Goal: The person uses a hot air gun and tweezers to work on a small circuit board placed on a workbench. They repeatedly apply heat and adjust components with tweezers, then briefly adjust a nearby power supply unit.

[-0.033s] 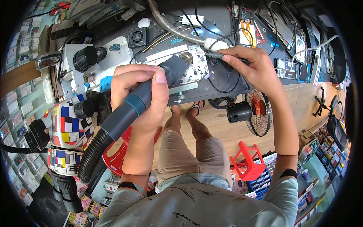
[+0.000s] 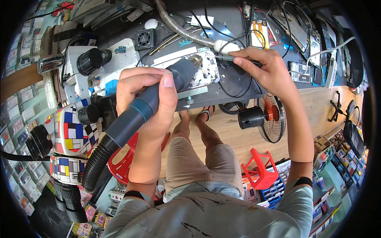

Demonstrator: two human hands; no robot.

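The tabletop's near edge is running above the person's feet, and some bare surface is showing right of the white speckled plate, a black cable looping across it. On the left, the patterned microscope is crowding in; on the far side, a grey hose is snaking down, leaving little room. Out right, a wire-cage fan is standing below the near edge.

Now the hands: the left hand is wrapping its fingers snugly round a thick dark handle, whose metal nozzle is pointing over the plate. The right hand is pinching a slim dark tool, fingers nearly together; its tip is probably reaching the plate's right edge, though that's hard to make out.
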